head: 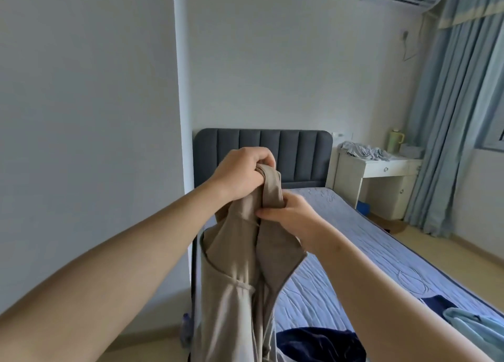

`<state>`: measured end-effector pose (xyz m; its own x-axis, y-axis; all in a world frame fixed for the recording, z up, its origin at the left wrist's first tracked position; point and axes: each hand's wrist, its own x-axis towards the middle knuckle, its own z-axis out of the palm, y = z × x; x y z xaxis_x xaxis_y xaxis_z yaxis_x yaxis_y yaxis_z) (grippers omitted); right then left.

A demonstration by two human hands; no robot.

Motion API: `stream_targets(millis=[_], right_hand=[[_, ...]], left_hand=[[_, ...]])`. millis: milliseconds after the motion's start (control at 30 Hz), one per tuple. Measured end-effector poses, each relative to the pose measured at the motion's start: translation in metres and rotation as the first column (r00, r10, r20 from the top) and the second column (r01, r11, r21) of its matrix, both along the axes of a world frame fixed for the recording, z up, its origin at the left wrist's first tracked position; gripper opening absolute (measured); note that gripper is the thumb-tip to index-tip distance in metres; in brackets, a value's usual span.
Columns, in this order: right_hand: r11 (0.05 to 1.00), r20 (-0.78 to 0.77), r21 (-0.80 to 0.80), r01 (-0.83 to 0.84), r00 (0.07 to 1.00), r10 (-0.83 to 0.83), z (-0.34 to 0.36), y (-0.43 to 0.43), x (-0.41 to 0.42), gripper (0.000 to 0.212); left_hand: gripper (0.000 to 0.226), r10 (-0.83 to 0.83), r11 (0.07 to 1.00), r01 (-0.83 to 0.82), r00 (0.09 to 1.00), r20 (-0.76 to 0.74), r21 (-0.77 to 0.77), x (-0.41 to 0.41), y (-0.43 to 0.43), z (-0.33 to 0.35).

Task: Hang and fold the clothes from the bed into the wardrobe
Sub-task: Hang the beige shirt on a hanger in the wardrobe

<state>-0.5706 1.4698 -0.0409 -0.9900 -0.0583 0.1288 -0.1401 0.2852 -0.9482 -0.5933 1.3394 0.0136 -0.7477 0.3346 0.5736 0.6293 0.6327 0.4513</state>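
Observation:
A beige sleeveless garment [234,274] hangs in the air in front of me, over the left edge of the bed [354,241]. My left hand [242,171] grips its bunched top straps from above. Just below, my right hand [289,214] pinches the fabric near the neckline. A dark navy garment [319,342] lies crumpled on the blue sheet at the near end, and a light blue garment [474,326] lies at the lower right. No wardrobe or hanger is in view.
A dark grey padded headboard [261,149] stands against the far wall. To its right is a white desk [381,168] with crumpled cloth [365,150] and a green jug [395,139] on it. Blue curtains [458,116] hang at the right. A white wall stands close on my left.

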Motion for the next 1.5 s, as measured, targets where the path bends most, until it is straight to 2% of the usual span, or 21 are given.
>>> stream_targets(millis=[67,200,300,367,467,567,667,767,800,900,933,1000,1067,1133,1167,1233,1267,1333,1400,1433,1500], right_hand=[[0.996,0.002,0.021,0.081,0.997,-0.081,-0.004,-0.003,-0.002,0.007],[0.952,-0.055,-0.145,0.271,0.958,-0.281,-0.003,0.001,-0.013,0.018],[0.915,-0.066,-0.208,0.346,0.928,-0.366,-0.003,0.004,-0.02,0.025],[0.891,-0.071,-0.243,0.383,0.909,-0.41,-0.003,0.005,-0.024,0.027],[0.859,-0.069,-0.265,0.437,0.88,-0.469,-0.007,0.007,-0.031,0.024],[0.816,-0.027,-0.28,0.506,0.845,-0.534,-0.01,0.016,-0.039,0.023],[0.816,0.0,-0.259,0.517,0.845,-0.535,-0.014,0.022,-0.044,0.022],[0.83,0.035,-0.259,0.493,0.864,-0.502,-0.015,0.02,-0.045,0.023],[0.831,0.048,-0.266,0.488,0.868,-0.494,-0.016,0.019,-0.046,0.026],[0.822,0.082,-0.287,0.492,0.867,-0.491,-0.016,0.021,-0.043,0.031],[0.815,0.089,-0.29,0.501,0.862,-0.499,-0.016,0.023,-0.042,0.03],[0.791,0.106,-0.304,0.53,0.845,-0.525,-0.017,0.027,-0.041,0.026],[0.772,0.109,-0.303,0.558,0.825,-0.554,-0.019,0.031,-0.041,0.02],[0.803,0.075,-0.243,0.544,0.836,-0.544,-0.023,0.029,-0.04,0.018],[0.827,0.052,-0.21,0.521,0.851,-0.523,-0.025,0.027,-0.038,0.019],[0.863,0.005,-0.175,0.475,0.877,-0.481,-0.026,0.019,-0.034,0.019],[0.873,-0.013,-0.166,0.458,0.885,-0.466,-0.026,0.016,-0.032,0.018],[0.894,-0.043,-0.128,0.429,0.899,-0.437,-0.027,0.01,-0.029,0.018],[0.93,-0.055,-0.055,0.364,0.929,-0.367,-0.027,0.003,-0.025,0.017],[0.948,-0.053,-0.028,0.317,0.947,-0.318,-0.026,-0.001,-0.022,0.014],[0.975,-0.039,0.001,0.221,0.974,-0.221,-0.023,-0.008,-0.017,0.013]], left_hand=[[0.024,0.033,0.997,-0.032,0.999,0.005,-0.074,-0.003,-0.006,0.003],[0.012,0.097,0.965,-0.061,0.987,0.13,-0.255,-0.014,-0.028,0.001],[0.025,0.223,0.889,-0.108,0.951,0.214,-0.446,-0.022,-0.04,-0.002],[0.023,0.328,0.83,-0.124,0.897,0.297,-0.543,-0.024,-0.047,0.001],[0.013,0.36,0.856,-0.055,0.777,0.517,-0.514,-0.022,-0.059,0.011],[0.019,0.219,0.925,0.092,0.662,0.716,-0.368,-0.017,-0.072,0.018],[0.045,-0.189,0.977,0.182,0.516,0.836,0.109,-0.02,-0.084,0.019],[0.008,-0.547,0.773,0.066,0.572,0.611,0.631,-0.016,-0.08,0.016],[0.026,-0.593,0.687,0.076,0.633,0.497,0.722,-0.018,-0.079,0.015],[0.032,-0.815,0.536,0.256,0.406,0.414,0.805,-0.008,-0.073,0.016],[0.042,-0.81,0.561,0.302,0.393,0.435,0.771,-0.009,-0.075,0.016],[0.028,-0.637,0.766,0.3,0.477,0.606,0.569,-0.02,-0.08,0.015],[0.024,-0.166,0.981,0.188,0.696,0.699,0.047,-0.027,-0.077,0.013],[0.027,0.358,0.892,-0.205,0.865,0.353,-0.403,-0.04,-0.073,0.006],[0.021,0.508,0.82,-0.421,0.847,0.156,-0.387,-0.04,-0.069,0.001],[0.014,0.634,0.768,-0.634,0.773,-0.038,-0.088,-0.042,-0.062,-0.007],[0.014,0.653,0.756,-0.649,0.757,-0.026,0.09,-0.039,-0.057,-0.01],[0.018,0.598,0.667,-0.647,0.761,0.251,0.37,-0.038,-0.045,-0.008],[0.028,0.176,0.47,-0.649,0.734,0.656,0.599,-0.034,-0.033,-0.005],[0.03,-0.08,0.382,-0.665,0.668,0.74,0.642,-0.031,-0.03,-0.004],[0.028,-0.311,0.318,-0.679,0.584,0.75,0.661,-0.03,-0.026,-0.002]])
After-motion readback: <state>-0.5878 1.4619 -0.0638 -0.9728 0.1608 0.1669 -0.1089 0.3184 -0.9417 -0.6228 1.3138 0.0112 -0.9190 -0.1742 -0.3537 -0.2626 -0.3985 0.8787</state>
